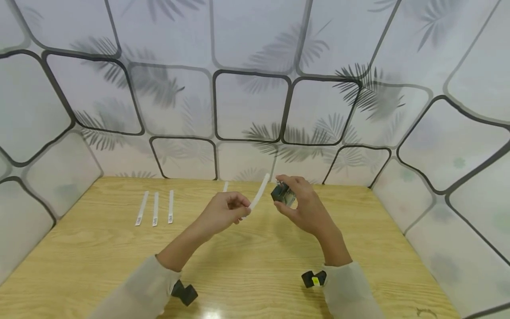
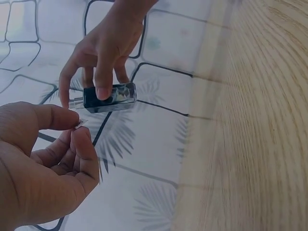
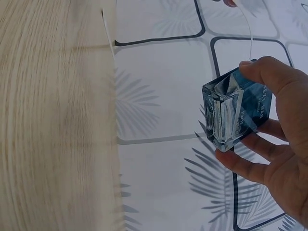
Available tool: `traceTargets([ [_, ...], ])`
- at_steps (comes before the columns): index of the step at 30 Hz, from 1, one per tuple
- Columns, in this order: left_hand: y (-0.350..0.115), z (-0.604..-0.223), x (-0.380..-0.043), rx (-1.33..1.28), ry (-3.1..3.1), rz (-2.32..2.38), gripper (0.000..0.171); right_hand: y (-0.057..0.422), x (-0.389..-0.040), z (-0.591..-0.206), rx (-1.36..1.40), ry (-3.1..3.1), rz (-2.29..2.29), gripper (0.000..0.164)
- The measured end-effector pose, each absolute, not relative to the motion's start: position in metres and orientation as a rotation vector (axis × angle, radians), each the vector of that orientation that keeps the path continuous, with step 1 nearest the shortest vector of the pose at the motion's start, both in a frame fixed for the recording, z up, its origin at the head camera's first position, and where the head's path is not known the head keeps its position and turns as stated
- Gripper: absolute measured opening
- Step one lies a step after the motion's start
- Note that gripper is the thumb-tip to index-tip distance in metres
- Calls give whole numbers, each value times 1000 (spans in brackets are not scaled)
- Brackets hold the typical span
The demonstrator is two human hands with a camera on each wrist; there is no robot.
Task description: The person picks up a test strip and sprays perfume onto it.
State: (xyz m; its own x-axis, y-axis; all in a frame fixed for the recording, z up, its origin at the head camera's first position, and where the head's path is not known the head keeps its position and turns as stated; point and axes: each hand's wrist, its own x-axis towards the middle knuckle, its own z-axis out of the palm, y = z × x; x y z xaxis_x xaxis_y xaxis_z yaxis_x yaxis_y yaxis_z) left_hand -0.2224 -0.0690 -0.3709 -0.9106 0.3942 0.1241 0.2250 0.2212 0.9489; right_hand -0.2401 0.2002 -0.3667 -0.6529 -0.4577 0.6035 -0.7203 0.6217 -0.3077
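My left hand (image 1: 221,212) pinches one end of a white paper test strip (image 1: 260,191) between thumb and forefinger. The strip slants up and to the right, curving slightly, above the table. To its right, my right hand (image 1: 306,206) grips a perfume bottle (image 3: 236,108) of clear and dark blue glass, with thumb and fingers on opposite sides. In the left wrist view the bottle (image 2: 118,96) lies sideways in that grip, its silvery nozzle (image 2: 75,103) pointing toward the left hand. A small gap separates strip and bottle in the head view.
Three more white strips (image 1: 155,209) lie side by side on the left of the wooden table (image 1: 247,274). Another strip (image 1: 226,186) shows partly behind the left hand. Patterned fabric walls (image 1: 251,106) stand behind the table and along both sides.
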Motion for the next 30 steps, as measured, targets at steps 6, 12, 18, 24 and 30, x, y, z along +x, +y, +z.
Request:
traceTargets([
  [6, -68, -372, -222, 580, 2322, 1799, 11, 199, -240, -369, 932, -2374, 719, 65],
  [12, -71, -373, -223, 591, 2308, 1813, 10, 199, -241, -370, 941, -2370, 716, 65],
  [18, -69, -372, -221, 608, 2310, 1802, 12, 199, -240, -369, 956, -2386, 708, 65],
  [24, -68, -370, -220, 596, 2322, 1784, 11, 198, -242, -371, 1003, -2367, 650, 65],
  [30, -69, -370, -219, 598, 2327, 1774, 11, 197, -243, -372, 974, -2377, 639, 65],
])
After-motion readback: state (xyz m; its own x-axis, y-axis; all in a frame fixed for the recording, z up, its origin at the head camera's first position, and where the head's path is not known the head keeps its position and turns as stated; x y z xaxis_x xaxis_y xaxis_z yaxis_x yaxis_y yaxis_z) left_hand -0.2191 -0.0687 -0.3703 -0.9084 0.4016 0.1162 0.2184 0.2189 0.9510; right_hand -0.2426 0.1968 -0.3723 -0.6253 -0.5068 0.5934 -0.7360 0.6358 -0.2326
